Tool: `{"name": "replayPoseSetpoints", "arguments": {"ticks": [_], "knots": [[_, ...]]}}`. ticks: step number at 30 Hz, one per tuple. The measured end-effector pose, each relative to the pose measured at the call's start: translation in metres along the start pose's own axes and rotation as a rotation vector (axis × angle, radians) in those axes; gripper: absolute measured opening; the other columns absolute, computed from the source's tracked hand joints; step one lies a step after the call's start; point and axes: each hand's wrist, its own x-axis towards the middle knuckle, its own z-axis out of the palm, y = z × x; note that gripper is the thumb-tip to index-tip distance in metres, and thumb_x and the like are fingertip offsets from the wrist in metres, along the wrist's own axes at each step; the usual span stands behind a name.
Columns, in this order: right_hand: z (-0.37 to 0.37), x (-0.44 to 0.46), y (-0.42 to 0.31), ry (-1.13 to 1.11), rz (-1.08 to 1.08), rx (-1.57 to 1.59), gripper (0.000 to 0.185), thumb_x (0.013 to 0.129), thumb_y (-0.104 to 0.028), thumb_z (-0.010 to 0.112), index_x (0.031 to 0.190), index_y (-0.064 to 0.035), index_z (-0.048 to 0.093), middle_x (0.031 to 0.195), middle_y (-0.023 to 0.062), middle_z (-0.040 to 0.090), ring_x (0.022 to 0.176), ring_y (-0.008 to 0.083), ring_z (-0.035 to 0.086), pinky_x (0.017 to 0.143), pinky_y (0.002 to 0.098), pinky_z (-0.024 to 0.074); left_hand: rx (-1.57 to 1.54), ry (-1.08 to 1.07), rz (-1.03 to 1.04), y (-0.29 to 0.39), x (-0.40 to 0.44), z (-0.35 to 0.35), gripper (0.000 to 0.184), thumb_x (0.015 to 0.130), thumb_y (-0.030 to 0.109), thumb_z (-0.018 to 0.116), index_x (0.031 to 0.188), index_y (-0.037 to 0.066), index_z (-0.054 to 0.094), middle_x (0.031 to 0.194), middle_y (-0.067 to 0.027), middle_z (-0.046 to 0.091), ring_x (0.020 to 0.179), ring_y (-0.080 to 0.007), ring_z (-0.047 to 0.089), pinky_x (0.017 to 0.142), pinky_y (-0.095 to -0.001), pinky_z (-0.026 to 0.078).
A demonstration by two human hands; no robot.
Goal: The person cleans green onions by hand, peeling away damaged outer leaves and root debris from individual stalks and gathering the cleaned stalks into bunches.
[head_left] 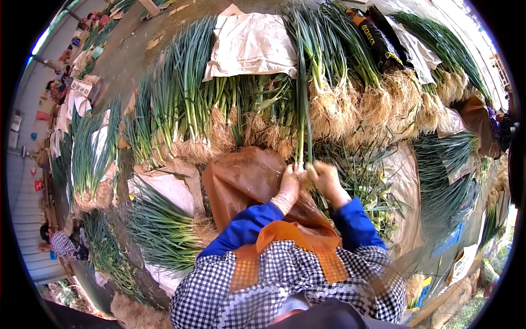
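Note:
My left hand [290, 183] is closed around the white root end of a green onion stalk [301, 131], whose long leaves point away from me. Close on its right, my right hand [324, 178] has its fingers bent together near the same root end and a separate green leaf; what it pinches is too small and blurred to make out. Both hands are above the brown apron [246, 175] over my lap. Ahead lies a row of green onions [329, 60] with bushy, straw-coloured roots [331, 112] towards me.
A pale cloth [253, 44] covers part of the row. Trimmed onions [161, 227] lie at the left, more onions [444, 159] at the right. Loose leaves [361, 181] litter the ground beside my right arm. Another person [63, 244] sits at the far left.

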Motion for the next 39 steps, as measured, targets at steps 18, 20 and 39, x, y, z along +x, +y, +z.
{"name": "replayPoseSetpoints", "arguments": {"ticks": [18, 20, 39], "knots": [[0.026, 0.042, -0.004, 0.131, -0.032, -0.072, 0.025, 0.087, -0.026, 0.059, 0.071, -0.0054, 0.057, 0.059, 0.0114, 0.054, 0.047, 0.0207, 0.050, 0.048, 0.0314, 0.0436, -0.070, -0.050, -0.106, 0.028, -0.022, -0.004, 0.029, 0.091, 0.014, 0.051, 0.118, 0.003, 0.048, 0.100, -0.0065, 0.058, 0.088, -0.0185, 0.058, 0.073, -0.0310, 0.050], [0.013, 0.027, -0.003, 0.137, 0.025, 0.063, 0.027, 0.087, -0.024, 0.058, 0.068, -0.0056, 0.058, 0.057, 0.0121, 0.053, 0.046, 0.0214, 0.047, 0.049, 0.0318, 0.0429, 0.043, -0.079, -0.103, 0.028, -0.026, -0.002, 0.023, 0.092, 0.014, 0.050, 0.112, 0.003, 0.052, 0.093, -0.0024, 0.057, 0.084, -0.0130, 0.054, 0.076, -0.0261, 0.046], [-0.073, 0.258, 0.035, -0.033, 0.218, 0.066, 0.041, 0.081, -0.044, 0.063, 0.091, -0.0040, 0.060, 0.076, 0.0114, 0.064, 0.065, 0.0201, 0.059, 0.065, 0.0309, 0.0477, -0.259, -0.393, 0.014, 0.104, 0.001, 0.000, 0.011, 0.089, 0.018, 0.054, 0.084, 0.008, 0.056, 0.058, 0.0029, 0.046, 0.051, -0.0098, 0.048, 0.048, -0.0224, 0.046]]}}
